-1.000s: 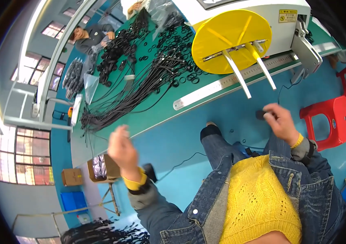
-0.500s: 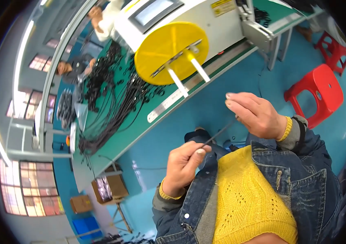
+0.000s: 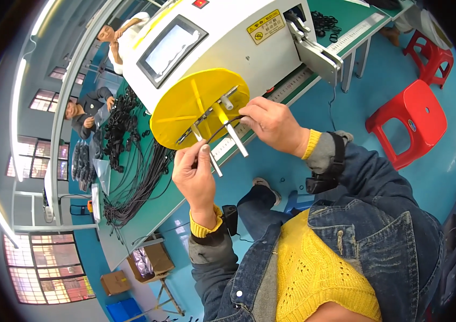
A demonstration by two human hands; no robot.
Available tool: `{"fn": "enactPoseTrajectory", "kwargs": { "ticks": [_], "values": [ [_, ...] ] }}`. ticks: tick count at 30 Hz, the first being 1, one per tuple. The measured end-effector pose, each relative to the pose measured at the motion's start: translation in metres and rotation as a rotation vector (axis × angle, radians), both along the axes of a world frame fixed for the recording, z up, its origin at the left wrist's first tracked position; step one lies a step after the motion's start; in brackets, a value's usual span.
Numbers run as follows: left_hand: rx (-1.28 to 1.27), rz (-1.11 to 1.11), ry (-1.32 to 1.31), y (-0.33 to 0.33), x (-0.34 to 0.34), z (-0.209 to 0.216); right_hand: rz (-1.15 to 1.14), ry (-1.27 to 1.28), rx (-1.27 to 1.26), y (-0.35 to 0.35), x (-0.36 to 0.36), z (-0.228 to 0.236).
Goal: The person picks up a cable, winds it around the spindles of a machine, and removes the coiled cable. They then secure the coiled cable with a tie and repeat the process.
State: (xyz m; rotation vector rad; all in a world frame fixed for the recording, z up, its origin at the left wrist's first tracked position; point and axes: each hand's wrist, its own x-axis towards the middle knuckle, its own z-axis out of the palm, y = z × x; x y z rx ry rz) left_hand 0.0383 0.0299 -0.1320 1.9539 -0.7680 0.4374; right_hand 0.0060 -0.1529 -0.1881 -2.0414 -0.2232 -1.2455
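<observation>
A thin black cable (image 3: pixel 218 131) stretches between my two hands, just in front of the yellow disc (image 3: pixel 171 115) of a white machine (image 3: pixel 228 45). Thumb and fingers of my left hand (image 3: pixel 195 177) pinch one part of it, beside the lower of the disc's metal pegs (image 3: pixel 237 142). My right hand (image 3: pixel 275 124) grips the other part near the disc's right rim, fingers closed. The cable passes across the pegs; whether it touches them I cannot tell.
Bundles of black cables (image 3: pixel 145 185) lie on the green table (image 3: pixel 155 206) to the left. Two people sit or stand beyond it. A red stool (image 3: pixel 426 115) stands on the right, with another behind. Cardboard boxes (image 3: pixel 115 283) are at the lower left.
Both hands have moved forward with the cable, from in front of my body up to the pegs on the yellow disc. The view has shifted, bringing the machine closer.
</observation>
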Motion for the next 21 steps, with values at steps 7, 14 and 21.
{"fn": "enactPoseTrajectory", "kwargs": {
  "ticks": [7,14,21],
  "values": [
    [-0.09,0.035,0.041,0.004,0.025,-0.012,-0.032,0.004,0.085,0.013,0.025,-0.008],
    [-0.16,0.013,0.025,0.0,0.042,-0.024,-0.132,0.048,0.016,-0.014,0.019,-0.012],
    [-0.4,-0.081,0.197,0.0,0.035,-0.03,-0.176,0.491,0.022,-0.053,-0.079,-0.087]
  ]
}}
